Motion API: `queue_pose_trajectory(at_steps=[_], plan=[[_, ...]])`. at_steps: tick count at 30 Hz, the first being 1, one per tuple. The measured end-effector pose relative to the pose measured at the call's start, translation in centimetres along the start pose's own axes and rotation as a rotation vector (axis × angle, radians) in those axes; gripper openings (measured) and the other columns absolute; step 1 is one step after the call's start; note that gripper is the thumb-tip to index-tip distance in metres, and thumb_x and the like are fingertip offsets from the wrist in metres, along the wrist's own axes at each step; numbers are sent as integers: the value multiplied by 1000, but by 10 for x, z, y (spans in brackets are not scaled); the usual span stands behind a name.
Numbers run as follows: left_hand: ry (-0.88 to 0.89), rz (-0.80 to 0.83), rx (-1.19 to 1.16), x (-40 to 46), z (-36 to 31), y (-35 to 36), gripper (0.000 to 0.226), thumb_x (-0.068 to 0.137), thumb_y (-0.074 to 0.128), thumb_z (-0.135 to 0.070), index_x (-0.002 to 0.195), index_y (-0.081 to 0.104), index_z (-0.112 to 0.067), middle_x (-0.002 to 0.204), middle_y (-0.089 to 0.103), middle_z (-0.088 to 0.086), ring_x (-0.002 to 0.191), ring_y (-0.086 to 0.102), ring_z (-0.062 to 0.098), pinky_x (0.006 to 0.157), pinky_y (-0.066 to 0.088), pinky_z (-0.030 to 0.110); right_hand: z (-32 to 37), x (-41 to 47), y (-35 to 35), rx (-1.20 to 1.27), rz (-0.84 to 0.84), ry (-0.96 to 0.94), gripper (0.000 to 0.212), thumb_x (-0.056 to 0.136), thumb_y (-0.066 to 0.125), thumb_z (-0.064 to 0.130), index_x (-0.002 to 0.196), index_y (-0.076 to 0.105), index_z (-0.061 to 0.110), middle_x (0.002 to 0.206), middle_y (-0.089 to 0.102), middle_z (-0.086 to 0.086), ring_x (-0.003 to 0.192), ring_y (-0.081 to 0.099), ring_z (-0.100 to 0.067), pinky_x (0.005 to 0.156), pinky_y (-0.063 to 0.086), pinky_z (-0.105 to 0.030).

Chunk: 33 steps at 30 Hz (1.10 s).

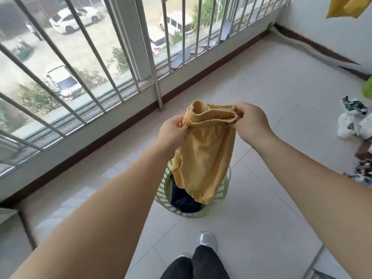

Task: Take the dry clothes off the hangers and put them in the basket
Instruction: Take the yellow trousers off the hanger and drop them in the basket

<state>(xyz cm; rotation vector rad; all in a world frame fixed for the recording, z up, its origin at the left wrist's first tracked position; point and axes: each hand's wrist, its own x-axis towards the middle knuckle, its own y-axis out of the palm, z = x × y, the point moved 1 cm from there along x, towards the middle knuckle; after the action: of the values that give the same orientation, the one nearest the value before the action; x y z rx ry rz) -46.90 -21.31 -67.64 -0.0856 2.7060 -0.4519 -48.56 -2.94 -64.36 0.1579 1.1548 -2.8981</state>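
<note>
I hold a pair of yellow shorts [205, 156] by the elastic waistband, stretched between both hands. My left hand [173, 131] pinches the waistband's left end and my right hand [251, 121] grips its right end. The shorts hang straight down over a light green perforated basket [164, 195] on the tiled floor, hiding much of its opening. A dark navy garment [184, 201] lies inside the basket. No hanger is on the shorts.
A metal window railing [155, 63] runs along the left and far side. Another yellow garment [346, 7] hangs at the top right. Several shoes [354, 121] lie on the floor at the right. My feet [207, 240] stand just behind the basket.
</note>
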Motion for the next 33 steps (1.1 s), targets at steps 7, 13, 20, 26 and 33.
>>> queue_pose_trajectory(at_steps=[7,13,20,26,33], plan=[[73,34,-79,-9,-2,4,11,87,60,-9,91,67,-17,101,68,19,100,63,35,89,52,50,1,-22,-10,76,-86,-61,26,78,67,8,66,50,23,63,49,12,66,46,-15,60,37,-24],[50,134,-55,-36,27,-2,18,85,62,-4,93,68,-19,100,67,21,90,62,27,91,52,48,-6,-73,4,161,-13,11,34,79,69,11,61,46,27,65,50,14,66,47,-6,57,35,-10],[-126,305,19,-63,102,-4,9,83,62,0,86,66,-8,82,55,12,78,50,21,74,44,36,-50,-123,54,251,240,229,19,76,73,8,73,57,18,76,61,2,77,56,-17,74,48,-30],[-284,427,115,-53,143,4,13,88,59,-6,82,66,-16,91,67,11,87,64,20,75,54,27,-89,-122,87,244,441,380,23,78,72,6,99,64,8,97,69,-10,95,64,-27,85,51,-40],[-314,374,104,14,171,34,17,87,59,-7,78,65,-21,86,60,9,84,59,20,87,53,40,-139,-51,120,162,403,372,20,79,69,8,99,66,13,99,68,-6,97,62,-24,87,48,-37]])
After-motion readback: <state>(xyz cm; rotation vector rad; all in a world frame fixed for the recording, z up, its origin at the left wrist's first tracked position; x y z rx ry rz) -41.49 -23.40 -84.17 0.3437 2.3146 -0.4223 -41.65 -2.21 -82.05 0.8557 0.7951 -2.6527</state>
